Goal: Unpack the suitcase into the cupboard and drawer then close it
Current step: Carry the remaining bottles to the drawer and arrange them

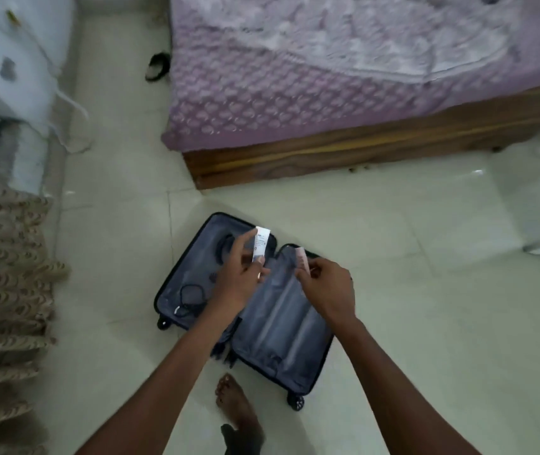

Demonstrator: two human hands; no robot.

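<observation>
Two hands above open suitcase: left hand fingers pinch white tube; right hand fingers pinch pink comb.

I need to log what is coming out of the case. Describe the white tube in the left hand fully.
The white tube is small, slim and flat-ended, plastic by the look of it, with dark print on its face too blurred to read. It stands nearly upright, its flat crimped end uppermost. The left hand pinches its lower end between thumb and fingers, which hides any cap. It is held above the open suitcase, over the left half near the hinge, touching nothing else.
</observation>
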